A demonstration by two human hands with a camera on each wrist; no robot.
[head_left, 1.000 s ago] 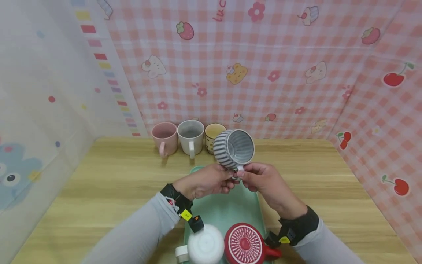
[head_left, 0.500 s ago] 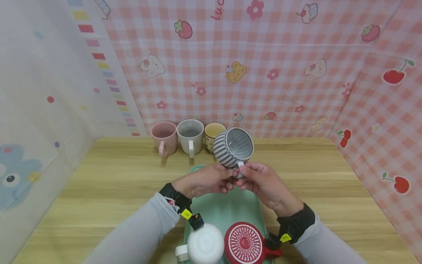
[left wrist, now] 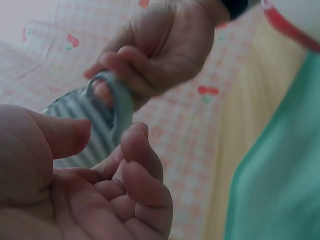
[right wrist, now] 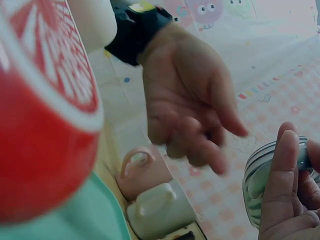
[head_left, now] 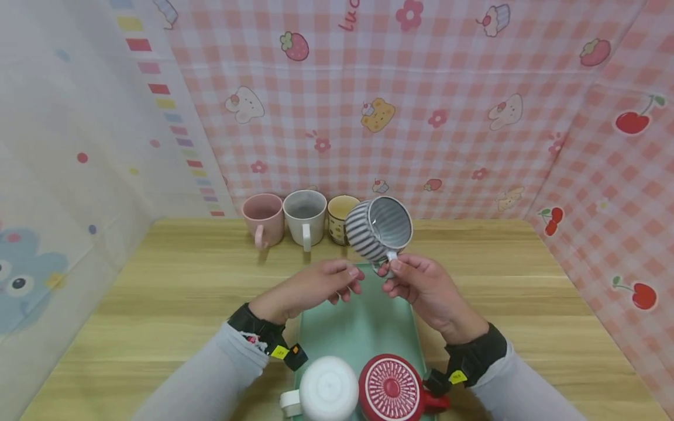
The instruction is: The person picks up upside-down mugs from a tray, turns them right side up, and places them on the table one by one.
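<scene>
My right hand [head_left: 429, 295] pinches the handle of a grey-and-white striped mug [head_left: 368, 233], held tilted above the far end of the green tray [head_left: 358, 327] with its mouth turned up and to the right. Apart from the mug, my left hand [head_left: 310, 289] hovers over the tray's left side, fingers loosely bent around nothing. In the left wrist view the striped mug [left wrist: 82, 125] shows beyond my left thumb, its handle looped by the right hand's fingers [left wrist: 135, 65]. On the tray's near end a white mug [head_left: 329, 386] and a red mug [head_left: 391, 387] stand upside down.
Along the back of the wooden table [head_left: 174, 280] a pink mug [head_left: 265, 222], a light grey mug [head_left: 305, 219] and a yellow patterned cup [head_left: 338, 219] stand upright in a row. A pink checked cloth [head_left: 337, 164] hangs right behind them.
My left hand has let go of the striped mug and drawn back to the left. The right hand keeps hold of its handle, and the mug has shifted slightly up and right.
</scene>
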